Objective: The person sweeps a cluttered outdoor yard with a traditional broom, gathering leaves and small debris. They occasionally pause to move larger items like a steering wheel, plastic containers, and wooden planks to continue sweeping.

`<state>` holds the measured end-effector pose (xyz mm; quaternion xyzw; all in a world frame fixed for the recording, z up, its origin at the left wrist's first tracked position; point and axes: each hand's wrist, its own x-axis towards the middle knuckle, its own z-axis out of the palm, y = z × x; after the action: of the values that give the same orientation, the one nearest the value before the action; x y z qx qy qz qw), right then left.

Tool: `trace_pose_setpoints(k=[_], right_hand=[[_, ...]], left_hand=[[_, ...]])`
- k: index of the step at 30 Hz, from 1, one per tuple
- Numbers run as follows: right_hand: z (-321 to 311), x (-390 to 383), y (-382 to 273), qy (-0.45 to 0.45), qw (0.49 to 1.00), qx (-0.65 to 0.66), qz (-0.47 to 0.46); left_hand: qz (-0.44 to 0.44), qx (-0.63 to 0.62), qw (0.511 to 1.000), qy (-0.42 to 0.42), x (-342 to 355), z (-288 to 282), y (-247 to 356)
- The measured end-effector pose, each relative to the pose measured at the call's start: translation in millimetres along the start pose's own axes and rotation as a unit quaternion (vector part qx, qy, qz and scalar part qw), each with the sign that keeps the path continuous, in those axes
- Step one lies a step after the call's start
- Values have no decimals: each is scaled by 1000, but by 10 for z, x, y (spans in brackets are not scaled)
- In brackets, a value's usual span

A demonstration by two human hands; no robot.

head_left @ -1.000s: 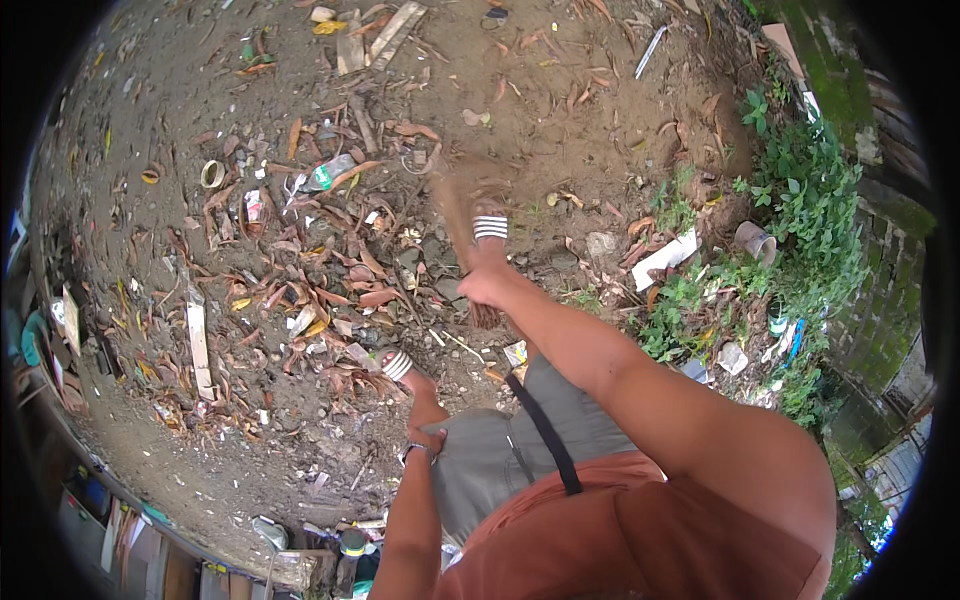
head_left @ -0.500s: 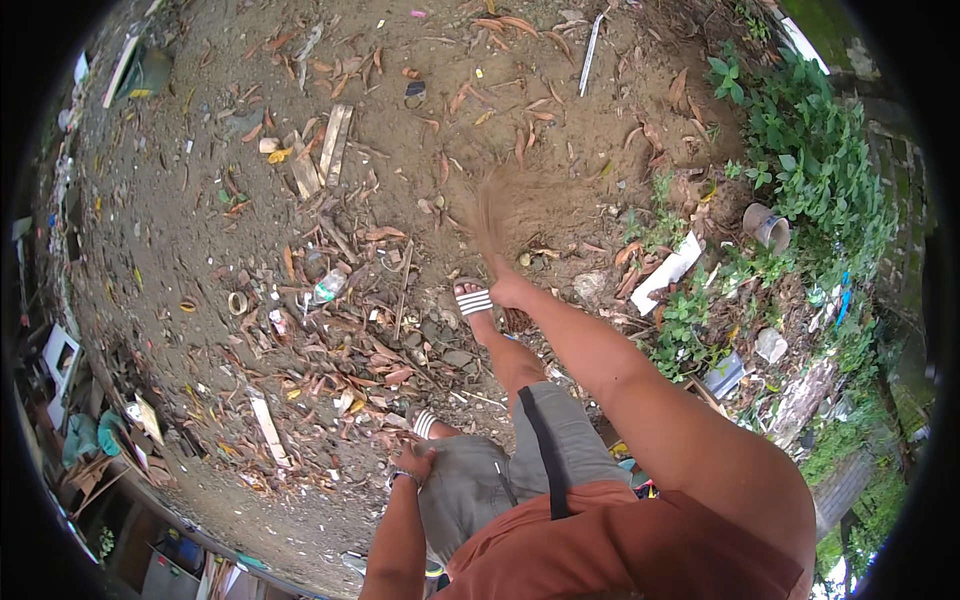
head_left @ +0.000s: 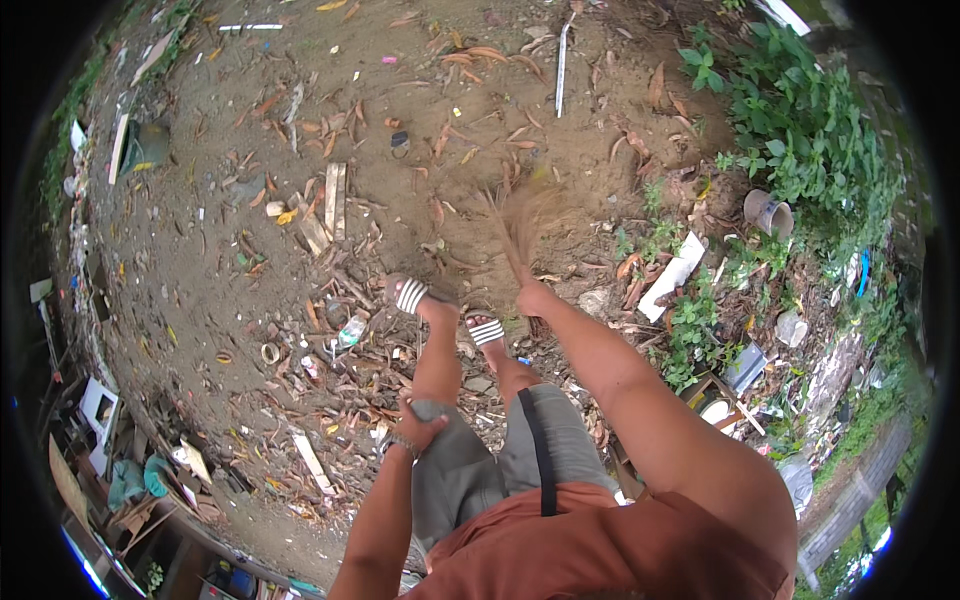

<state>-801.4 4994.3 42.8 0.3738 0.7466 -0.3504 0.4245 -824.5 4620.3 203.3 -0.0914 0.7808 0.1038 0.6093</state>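
My right hand (head_left: 535,299) is closed round the bound end of a stick broom (head_left: 512,225). The broom's thin brown bristles fan out over the dirt ahead of my feet and are blurred by motion. My left hand (head_left: 425,428), with a bracelet at the wrist, rests on my left knee over the hem of the grey shorts, holding nothing. Dry brown leaves (head_left: 440,140) lie scattered around the bristles. My feet, in striped slide sandals (head_left: 486,330), stand just behind the broom.
To the left lie a plastic bottle (head_left: 352,330) and wooden pieces (head_left: 335,200). A white strip (head_left: 672,276), a tipped bucket (head_left: 768,214) and green plants (head_left: 800,130) line the right side. A long thin strip (head_left: 562,70) lies farther ahead. Scrap is heaped at the lower left.
My left foot has stepped forward, level with the right one. The broom has swung a little to the right, still in my right hand. My left hand stays at my left leg.
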Motion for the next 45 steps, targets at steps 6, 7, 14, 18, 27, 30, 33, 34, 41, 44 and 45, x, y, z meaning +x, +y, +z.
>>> trace_pose_setpoints(k=[6,7,14,18,27,30,33,34,41,44,45], right_hand=[[-534,-571,-106,15,982,-68,-176],[-646,-576,35,58,983,-1,-176],[-1973,904,759,208,871,356,268],[-1935,1049,-132,50,986,-160,1],[-1922,760,-104,228,928,243,166],[-2039,1194,-296,122,945,253,170],[-1886,1026,-848,-23,999,-41,0],[-1936,875,-973,-16,995,-92,-23],[-3197,1502,-921,316,909,229,147],[-3372,2271,-1179,247,963,94,51],[-3317,2438,-1405,193,980,-35,-39]], left_hand=[[16,66,996,-58,223,-129,694],[11,75,996,-49,290,-162,747],[-35,78,994,-67,865,-592,859],[-56,118,987,-92,970,-739,976],[-42,42,991,-124,1100,-969,1002],[-90,105,983,-121,1171,-999,1074],[-95,116,978,-145,1220,-1048,1194],[-99,104,977,-155,1205,-1070,1224],[-113,18,987,-111,1197,-1435,1457],[-132,-25,985,-111,1280,-1652,1684],[-169,-35,978,-115,1302,-1699,1798]])
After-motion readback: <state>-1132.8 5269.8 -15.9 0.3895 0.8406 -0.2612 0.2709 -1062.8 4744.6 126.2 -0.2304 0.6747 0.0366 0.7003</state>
